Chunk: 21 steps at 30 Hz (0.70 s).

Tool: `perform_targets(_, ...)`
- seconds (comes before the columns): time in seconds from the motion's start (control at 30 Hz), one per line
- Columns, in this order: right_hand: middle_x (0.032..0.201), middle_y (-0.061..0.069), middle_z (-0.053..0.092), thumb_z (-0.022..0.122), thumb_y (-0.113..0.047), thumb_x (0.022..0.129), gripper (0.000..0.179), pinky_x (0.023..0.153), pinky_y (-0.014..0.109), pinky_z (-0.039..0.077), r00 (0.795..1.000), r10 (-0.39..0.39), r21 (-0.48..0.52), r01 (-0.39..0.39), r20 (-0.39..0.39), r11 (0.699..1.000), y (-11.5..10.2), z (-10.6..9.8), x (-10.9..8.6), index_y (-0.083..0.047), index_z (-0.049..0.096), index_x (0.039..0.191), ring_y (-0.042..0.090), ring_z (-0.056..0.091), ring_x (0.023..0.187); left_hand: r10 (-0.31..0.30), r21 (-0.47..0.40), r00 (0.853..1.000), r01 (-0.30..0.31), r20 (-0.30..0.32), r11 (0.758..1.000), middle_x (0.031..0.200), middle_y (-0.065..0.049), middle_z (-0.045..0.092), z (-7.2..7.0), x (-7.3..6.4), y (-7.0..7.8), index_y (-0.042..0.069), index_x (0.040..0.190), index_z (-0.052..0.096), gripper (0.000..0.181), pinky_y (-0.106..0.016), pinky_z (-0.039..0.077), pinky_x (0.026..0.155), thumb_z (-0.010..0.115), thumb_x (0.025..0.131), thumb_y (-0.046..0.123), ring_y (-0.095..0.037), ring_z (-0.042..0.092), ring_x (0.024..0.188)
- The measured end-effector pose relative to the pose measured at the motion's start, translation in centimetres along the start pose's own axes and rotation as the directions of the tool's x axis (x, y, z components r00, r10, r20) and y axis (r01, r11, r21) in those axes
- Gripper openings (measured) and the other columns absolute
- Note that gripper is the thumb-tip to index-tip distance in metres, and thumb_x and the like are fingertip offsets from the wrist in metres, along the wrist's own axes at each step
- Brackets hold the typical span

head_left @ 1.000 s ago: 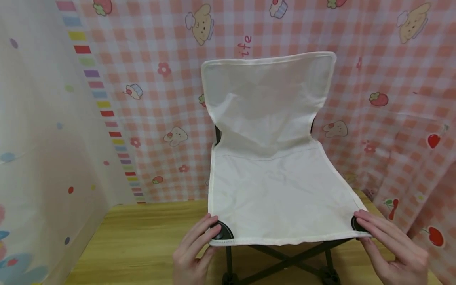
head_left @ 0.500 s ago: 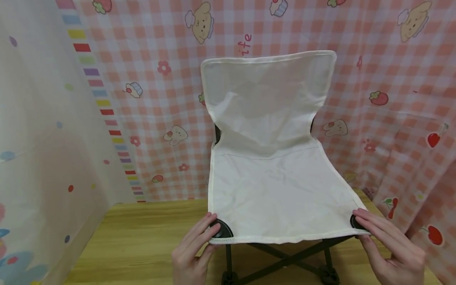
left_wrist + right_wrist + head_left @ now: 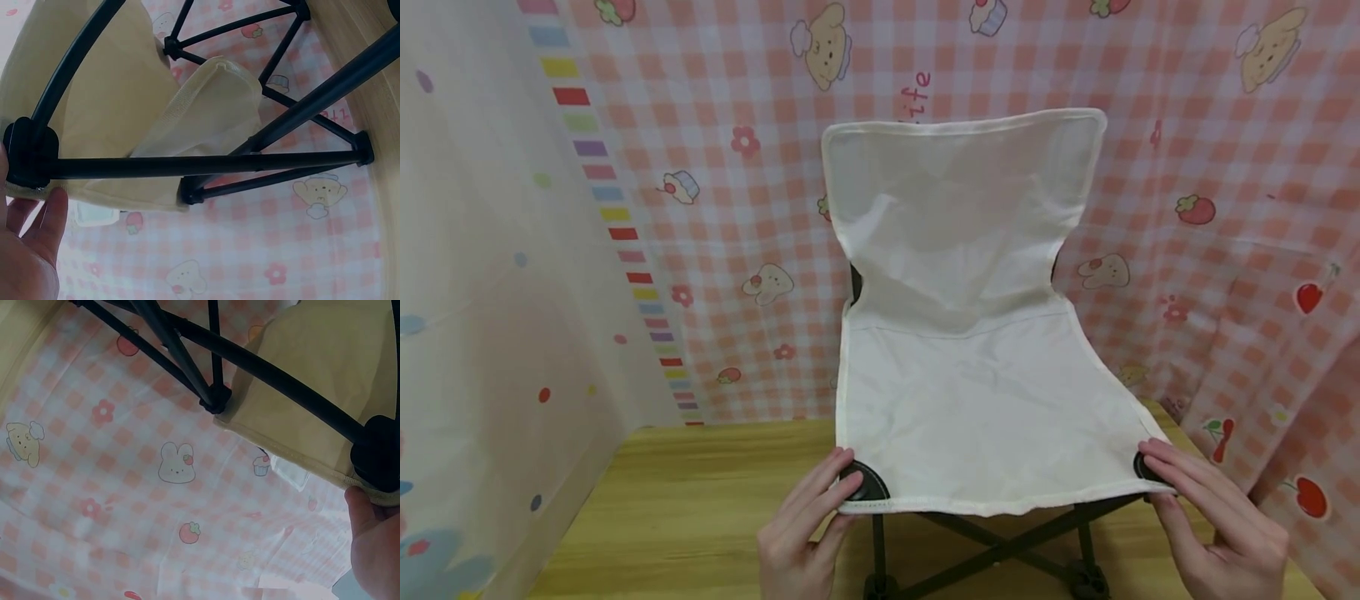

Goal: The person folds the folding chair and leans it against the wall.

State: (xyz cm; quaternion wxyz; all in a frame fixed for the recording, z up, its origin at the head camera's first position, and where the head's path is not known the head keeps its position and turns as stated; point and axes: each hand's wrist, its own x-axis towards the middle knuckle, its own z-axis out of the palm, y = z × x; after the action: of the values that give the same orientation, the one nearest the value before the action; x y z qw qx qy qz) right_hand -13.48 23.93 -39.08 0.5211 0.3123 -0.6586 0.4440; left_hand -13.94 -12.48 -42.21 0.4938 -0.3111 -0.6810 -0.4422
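Observation:
A folding chair (image 3: 985,408) with a cream fabric seat and back stands unfolded on the wooden tabletop, its seat facing me. My left hand (image 3: 805,529) pinches the seat's front left corner, fingertips over the black corner patch (image 3: 868,485) and thumb at the edge below. At the front right corner, my right hand (image 3: 1221,525) has the same hold, partly covering the other black patch (image 3: 1144,468). Dark crossed tubes (image 3: 1000,552) of the frame show under the seat. Both wrist views look at these tubes and the fabric's underside from below.
The wooden tabletop (image 3: 700,500) extends to the left of the chair. Behind it hangs a pink checked curtain (image 3: 715,250) with cartoon prints, which continues along the right. A white curtain (image 3: 497,292) with coloured spots hangs at the left.
Both hands keep their hold on the seat corners. The chair and hands sit very slightly further left in the head view; little else differs.

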Motion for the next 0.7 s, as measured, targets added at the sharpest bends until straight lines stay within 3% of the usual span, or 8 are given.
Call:
perform_targets(0.37, 0.127, 0.015, 0.077, 0.07, 0.003, 0.097, 0.024, 0.107, 0.012, 0.054, 1.0, 0.011, 0.028, -0.01, -0.017, 1.0, -0.3, 0.5, 0.4, 0.027, 0.069, 0.103, 0.009, 0.072, 0.124, -0.005, 0.01, 1.0, 0.005, -0.003, 1.0, 0.137, -0.007, 0.074, 0.1, 0.4, 0.2, 0.001, 0.116, 0.078, 0.028, -0.016, 0.05, 0.115, 0.067, 0.1, 0.022, -0.008, 0.063, 0.138)
perform_targets(0.7, 0.125, 0.019, 0.078, 0.071, 0.006, 0.095, 0.023, 0.107, 0.014, 0.054, 0.999, -0.006, 0.08, 0.01, -0.049, 0.997, -0.5, 1.1, 0.9, 0.028, 0.069, 0.102, 0.012, 0.073, 0.123, 0.072, -0.014, 0.997, -0.072, -0.013, 0.997, 0.132, -0.012, 0.076, 0.4, 0.7, -0.3, 0.002, 0.114, 0.078, 0.025, -0.018, 0.051, 0.115, 0.067, 0.101, 0.021, -0.014, 0.064, 0.137)
